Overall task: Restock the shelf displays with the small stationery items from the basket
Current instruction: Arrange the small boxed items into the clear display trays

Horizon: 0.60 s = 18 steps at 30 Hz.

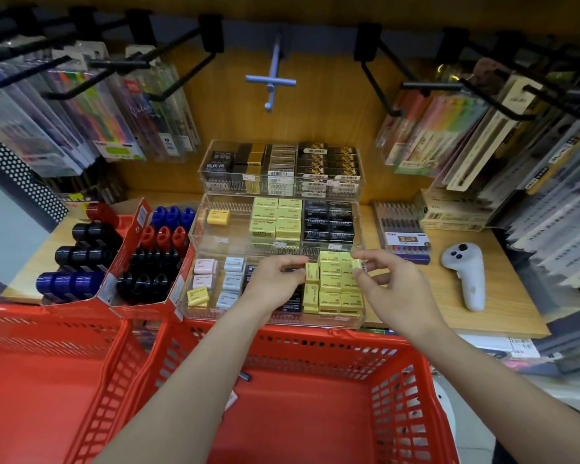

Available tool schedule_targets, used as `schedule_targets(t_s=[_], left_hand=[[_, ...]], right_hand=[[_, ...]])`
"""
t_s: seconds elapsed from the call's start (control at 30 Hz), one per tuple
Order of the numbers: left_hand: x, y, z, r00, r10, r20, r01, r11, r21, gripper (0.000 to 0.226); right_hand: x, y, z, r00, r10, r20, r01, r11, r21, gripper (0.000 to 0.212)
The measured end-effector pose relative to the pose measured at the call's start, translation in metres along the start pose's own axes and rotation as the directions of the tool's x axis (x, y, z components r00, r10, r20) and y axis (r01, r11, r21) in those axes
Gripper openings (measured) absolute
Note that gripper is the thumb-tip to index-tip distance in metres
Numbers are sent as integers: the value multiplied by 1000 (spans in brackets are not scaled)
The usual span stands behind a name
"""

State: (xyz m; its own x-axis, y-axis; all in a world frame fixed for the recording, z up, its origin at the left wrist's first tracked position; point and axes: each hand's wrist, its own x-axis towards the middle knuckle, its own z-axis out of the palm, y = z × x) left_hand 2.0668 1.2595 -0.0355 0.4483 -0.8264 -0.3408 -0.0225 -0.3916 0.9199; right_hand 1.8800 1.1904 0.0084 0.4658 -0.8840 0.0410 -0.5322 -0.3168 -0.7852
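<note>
Yellow erasers (340, 284) sit between the hands; pink (204, 266) and pale blue erasers (233, 264) lie left of them, a red basket (315, 390) below, a white controller (466, 276) right.

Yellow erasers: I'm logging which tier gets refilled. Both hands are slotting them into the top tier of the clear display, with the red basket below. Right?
Not quite. The head view shows the left hand and right hand placing yellow erasers in the bottom, nearest tier of the clear display, not the top one. The red basket is indeed below.
</note>
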Motion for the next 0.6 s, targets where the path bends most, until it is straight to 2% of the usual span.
schedule_targets(t_s=[0.13, 0.3, 0.43, 0.53, 0.6], left_hand=[[-1, -1, 3, 999, 40, -11, -39, 994, 102, 33], [-8, 1, -2, 999, 23, 46, -29, 992, 120, 32], [-18, -3, -10, 997, -3, 76, 2, 1000, 11, 58], [-25, -6, -19, 978, -19, 206, 5, 998, 68, 82], [-27, -7, -20, 974, -11, 224, -9, 996, 88, 88]], right_hand=[[-1, 0, 0, 1000, 6, 9, -6, 1000, 11, 21], [-2, 0, -1, 999, 31, 13, -31, 1000, 1, 22], [2, -9, 0, 998, 32, 54, -30, 999, -46, 24], [15, -23, -1, 992, 37, 123, -18, 987, -157, 32], [25, -35, 2, 981, 51, 186, -8, 974, -227, 39]])
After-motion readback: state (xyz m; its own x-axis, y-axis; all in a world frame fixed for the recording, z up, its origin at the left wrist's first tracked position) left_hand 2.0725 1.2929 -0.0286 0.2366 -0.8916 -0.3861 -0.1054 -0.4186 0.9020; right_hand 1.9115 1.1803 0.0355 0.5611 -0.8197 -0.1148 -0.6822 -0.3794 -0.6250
